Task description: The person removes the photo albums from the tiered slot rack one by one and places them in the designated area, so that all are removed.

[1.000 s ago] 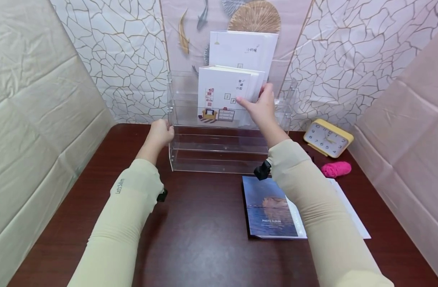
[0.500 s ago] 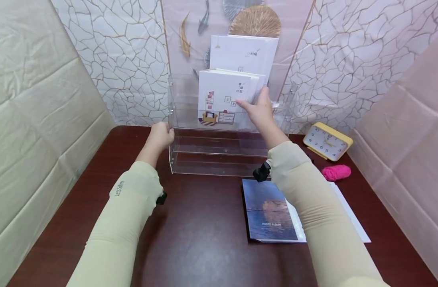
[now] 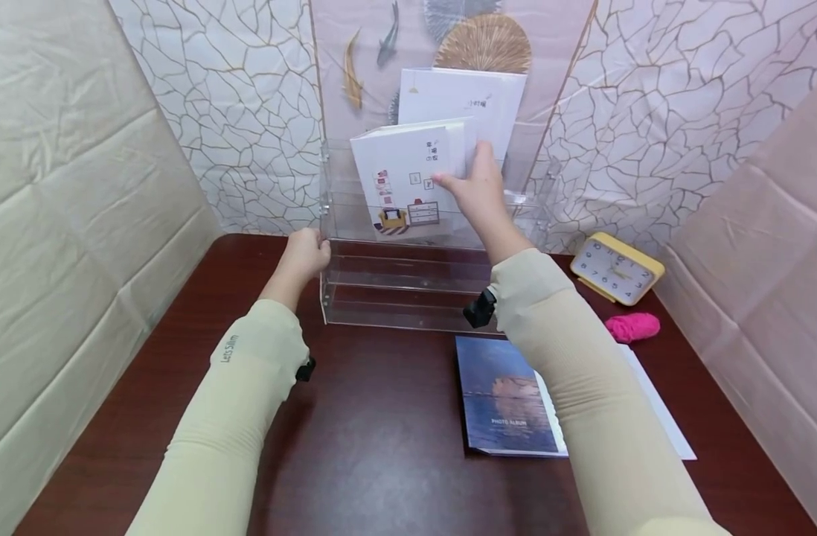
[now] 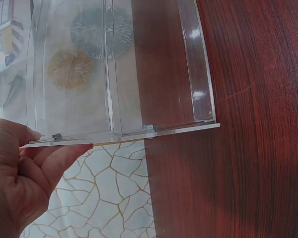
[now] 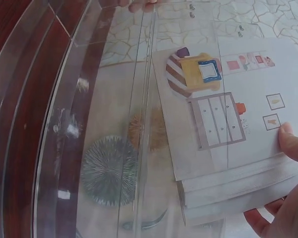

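A clear acrylic tiered rack (image 3: 408, 286) stands at the back of the dark wooden table. My left hand (image 3: 306, 253) grips its left side panel (image 4: 119, 134). My right hand (image 3: 475, 190) pinches the right edge of a white book with furniture drawings (image 3: 402, 179), which leans to the left in a middle tier of the rack. The wrist view shows my thumb on that book's cover (image 5: 213, 114) and my fingers behind it. A second white book (image 3: 465, 104) stands upright in the rearmost tier.
A blue photo album (image 3: 505, 394) lies on a white sheet (image 3: 656, 409) at the table's front right. A yellow alarm clock (image 3: 616, 269) and a pink bundle (image 3: 632, 326) sit at the right. Padded walls close in both sides.
The illustrated white book has tilted and shifted left in my right hand, which rose slightly. My left hand has kept its hold on the rack.
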Available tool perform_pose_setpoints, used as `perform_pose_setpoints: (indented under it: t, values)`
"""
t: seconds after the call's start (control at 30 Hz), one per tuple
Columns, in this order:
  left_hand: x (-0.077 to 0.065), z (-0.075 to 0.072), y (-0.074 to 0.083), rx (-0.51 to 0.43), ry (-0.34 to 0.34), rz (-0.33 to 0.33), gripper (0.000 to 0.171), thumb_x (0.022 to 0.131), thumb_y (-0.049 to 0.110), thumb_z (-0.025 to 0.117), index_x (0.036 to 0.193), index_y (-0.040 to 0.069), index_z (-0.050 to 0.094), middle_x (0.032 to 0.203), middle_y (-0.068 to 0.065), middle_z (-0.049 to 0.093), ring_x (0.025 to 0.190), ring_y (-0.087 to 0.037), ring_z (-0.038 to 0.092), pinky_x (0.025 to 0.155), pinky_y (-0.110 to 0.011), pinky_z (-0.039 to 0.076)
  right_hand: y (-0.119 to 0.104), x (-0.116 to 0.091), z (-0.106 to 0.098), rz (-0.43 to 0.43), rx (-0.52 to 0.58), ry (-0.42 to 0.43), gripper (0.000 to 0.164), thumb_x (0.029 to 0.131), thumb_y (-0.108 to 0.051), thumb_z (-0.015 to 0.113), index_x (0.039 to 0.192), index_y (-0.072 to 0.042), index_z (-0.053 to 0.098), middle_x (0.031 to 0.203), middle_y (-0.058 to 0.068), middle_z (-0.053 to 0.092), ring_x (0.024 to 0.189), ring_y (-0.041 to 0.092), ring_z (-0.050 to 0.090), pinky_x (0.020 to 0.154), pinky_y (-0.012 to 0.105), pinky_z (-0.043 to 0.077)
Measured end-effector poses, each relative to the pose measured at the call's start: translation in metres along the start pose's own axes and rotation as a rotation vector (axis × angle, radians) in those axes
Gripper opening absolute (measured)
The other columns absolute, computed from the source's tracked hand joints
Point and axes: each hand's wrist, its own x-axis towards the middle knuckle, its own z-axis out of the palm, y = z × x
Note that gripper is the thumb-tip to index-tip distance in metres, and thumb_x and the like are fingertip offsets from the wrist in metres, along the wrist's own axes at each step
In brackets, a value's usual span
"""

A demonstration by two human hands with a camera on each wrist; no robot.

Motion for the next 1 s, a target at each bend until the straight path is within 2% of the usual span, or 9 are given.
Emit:
perform_pose_setpoints:
  t: [0.13, 0.4, 0.67, 1.0]
  values:
    - [-0.001, -0.001, -0.002, -0.012, 0.001, -0.009, 0.025, 0.093, 0.008, 0.045, 0.068, 0.003, 0.045, 0.055, -0.005, 0.042, 0.047, -0.017, 0.038, 0.048, -0.031, 0.035, -0.002, 0.001, 0.001, 0.002, -0.036, -0.02, 0.071, 0.077, -0.033, 0.077, 0.128, -0.008, 0.033, 0.117, 0.01, 0.051, 0.108, 0.021, 0.049, 0.094, 0.031, 0.038]
    - [-0.001, 0.003, -0.005, -0.029, 0.017, -0.008, 0.022, 0.093, 0.008, 0.045, 0.074, -0.002, 0.052, 0.062, -0.011, 0.052, 0.055, -0.022, 0.047, 0.053, -0.033, 0.042, 0.0, 0.001, 0.002, -0.008, -0.002, -0.031, 0.071, 0.078, -0.031, 0.075, 0.127, -0.008, 0.03, 0.117, 0.01, 0.051, 0.109, 0.02, 0.049, 0.094, 0.028, 0.038]
    - [-0.001, 0.002, -0.001, -0.017, 0.023, 0.002, 0.025, 0.093, 0.009, 0.044, 0.069, 0.002, 0.047, 0.059, -0.009, 0.047, 0.054, -0.022, 0.044, 0.053, -0.034, 0.039, 0.0, 0.001, 0.001, -0.034, 0.052, -0.023, 0.067, 0.079, -0.026, 0.075, 0.126, -0.007, 0.03, 0.117, 0.01, 0.051, 0.108, 0.02, 0.05, 0.092, 0.027, 0.039]
    - [0.0, 0.002, -0.001, -0.014, 0.029, 0.01, 0.026, 0.093, 0.008, 0.044, 0.067, 0.003, 0.045, 0.058, -0.007, 0.045, 0.053, -0.021, 0.042, 0.053, -0.034, 0.037, -0.008, 0.006, -0.009, -0.052, 0.043, -0.013, 0.066, 0.08, -0.026, 0.074, 0.126, -0.008, 0.029, 0.119, 0.01, 0.05, 0.11, 0.02, 0.049, 0.094, 0.026, 0.037]
